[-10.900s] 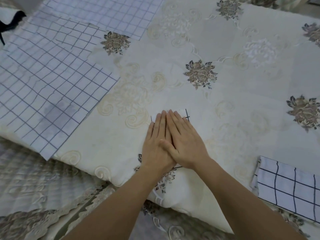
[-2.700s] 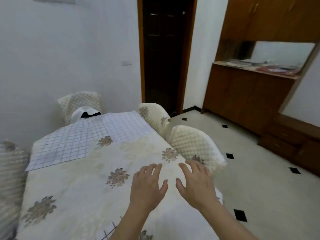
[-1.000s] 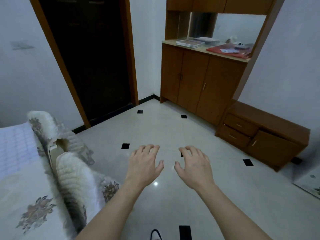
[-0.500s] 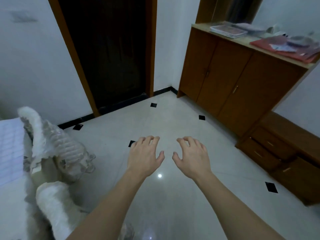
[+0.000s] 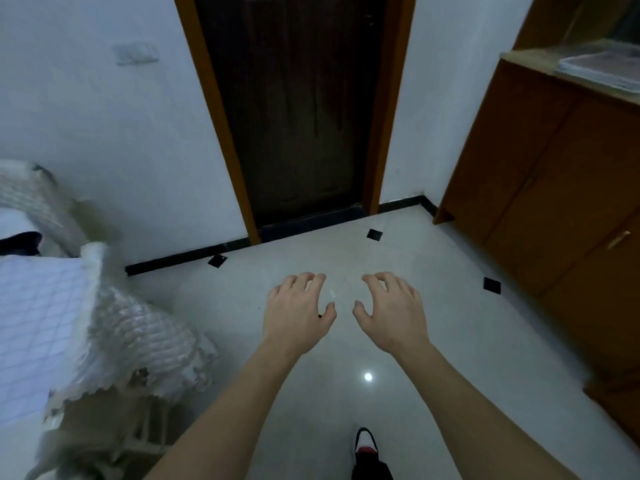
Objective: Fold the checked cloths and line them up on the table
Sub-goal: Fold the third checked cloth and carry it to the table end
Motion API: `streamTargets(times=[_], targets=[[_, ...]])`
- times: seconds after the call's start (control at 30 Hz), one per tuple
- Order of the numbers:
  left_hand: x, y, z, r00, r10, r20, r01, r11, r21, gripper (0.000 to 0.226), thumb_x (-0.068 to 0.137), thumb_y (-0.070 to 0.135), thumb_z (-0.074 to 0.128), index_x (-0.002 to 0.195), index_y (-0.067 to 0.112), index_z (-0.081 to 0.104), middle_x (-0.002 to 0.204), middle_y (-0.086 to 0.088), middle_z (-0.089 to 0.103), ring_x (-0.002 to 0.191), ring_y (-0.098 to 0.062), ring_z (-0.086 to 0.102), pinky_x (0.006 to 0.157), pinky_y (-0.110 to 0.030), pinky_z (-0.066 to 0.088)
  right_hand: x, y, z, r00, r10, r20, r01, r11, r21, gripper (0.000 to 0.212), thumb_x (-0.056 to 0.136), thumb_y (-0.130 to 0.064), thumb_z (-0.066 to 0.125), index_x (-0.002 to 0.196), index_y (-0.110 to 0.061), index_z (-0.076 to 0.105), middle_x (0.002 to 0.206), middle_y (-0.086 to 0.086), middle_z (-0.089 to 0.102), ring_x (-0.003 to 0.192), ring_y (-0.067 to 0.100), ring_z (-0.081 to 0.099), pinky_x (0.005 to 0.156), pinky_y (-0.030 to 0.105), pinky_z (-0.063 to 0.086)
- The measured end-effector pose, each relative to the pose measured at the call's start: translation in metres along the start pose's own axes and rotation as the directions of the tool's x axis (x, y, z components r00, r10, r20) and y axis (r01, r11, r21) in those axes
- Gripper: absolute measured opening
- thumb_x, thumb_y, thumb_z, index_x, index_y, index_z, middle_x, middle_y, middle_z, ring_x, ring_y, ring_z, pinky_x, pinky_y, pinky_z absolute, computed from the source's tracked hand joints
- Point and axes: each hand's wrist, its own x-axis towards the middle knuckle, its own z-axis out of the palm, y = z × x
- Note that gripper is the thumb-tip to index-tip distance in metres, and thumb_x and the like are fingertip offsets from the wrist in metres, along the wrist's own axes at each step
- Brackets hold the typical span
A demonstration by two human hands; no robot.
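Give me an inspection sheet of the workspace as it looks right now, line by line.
Surface: table shows only at the left edge, under cloth.
Job's things: checked cloth lies spread on the table, blurred; no folded ones in view.
Clutter: dark item beyond the cloth, too unclear to name.
Grippers: left hand and right hand empty, fingers loosely curled, over the floor.
Cables: nothing seen.
Surroundings: quilted chair cover, dark door, wooden cabinet.

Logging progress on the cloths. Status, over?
Empty: left hand, right hand, loosely curled over floor. Far left, checked cloth untouched. In between, quilted chair.
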Motion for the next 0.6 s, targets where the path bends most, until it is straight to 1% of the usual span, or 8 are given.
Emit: streamTargets(times=[0.13, 0.3, 0.37, 0.5, 0.6], targets=[[0.062, -0.021, -0.001, 0.991, -0.132, 0.006, 0.132, 0.990, 0.043, 0.056, 0.096, 0.054, 0.039, 0.144, 0.026, 0.041, 0.142, 0.005, 0.051, 0.126, -0.020, 0.047, 0.101, -0.038, 0.042, 0.094, 0.000, 0.010, 0.994, -0.110, 0.019, 0.108, 0.991, 0.078, 0.046, 0.087, -0.043, 0.055, 0.127, -0.021, 0.061, 0.124, 0.005, 0.062, 0.113, 0.027, 0.058, 0.095, 0.045, 0.045], [0.095, -0.064, -0.008, 0.949, -0.313, -0.040, 0.316, 0.946, 0.079, 0.058, 0.090, 0.053, 0.034, 0.134, 0.021, 0.052, 0.129, 0.003, 0.061, 0.114, -0.021, 0.056, 0.088, -0.038, 0.049, 0.183, -0.039, 0.029, 0.950, -0.303, 0.075, 0.292, 0.948, 0.127, 0.046, 0.091, -0.042, 0.055, 0.132, -0.021, 0.057, 0.128, 0.003, 0.059, 0.117, 0.024, 0.054, 0.098, 0.043, 0.043], [0.096, -0.089, -0.010, 0.920, -0.383, -0.079, 0.389, 0.916, 0.097, 0.055, 0.089, 0.052, 0.040, 0.132, 0.021, 0.054, 0.128, 0.002, 0.061, 0.116, -0.020, 0.056, 0.088, -0.037, 0.049, 0.204, -0.068, 0.041, 0.917, -0.389, 0.090, 0.371, 0.913, 0.169, 0.047, 0.091, -0.042, 0.055, 0.133, -0.022, 0.057, 0.127, 0.002, 0.059, 0.116, 0.024, 0.054, 0.098, 0.043, 0.043], [0.093, -0.141, -0.020, 0.828, -0.543, -0.141, 0.557, 0.826, 0.089, 0.052, 0.086, 0.051, 0.045, 0.126, 0.021, 0.059, 0.123, 0.002, 0.065, 0.110, -0.022, 0.060, 0.084, -0.039, 0.051, 0.234, -0.133, 0.070, 0.820, -0.555, 0.138, 0.520, 0.824, 0.224, 0.049, 0.091, -0.045, 0.051, 0.134, -0.023, 0.056, 0.128, 0.002, 0.058, 0.116, 0.023, 0.054, 0.098, 0.042, 0.044], [0.087, -0.187, -0.031, 0.763, -0.621, -0.180, 0.643, 0.759, 0.106, 0.052, 0.086, 0.051, 0.049, 0.127, 0.021, 0.059, 0.123, 0.001, 0.064, 0.111, -0.024, 0.059, 0.087, -0.040, 0.050, 0.255, -0.187, 0.091, 0.750, -0.643, 0.154, 0.597, 0.759, 0.260, 0.047, 0.091, -0.045, 0.052, 0.133, -0.023, 0.056, 0.127, 0.001, 0.058, 0.115, 0.022, 0.053, 0.097, 0.041, 0.043]])
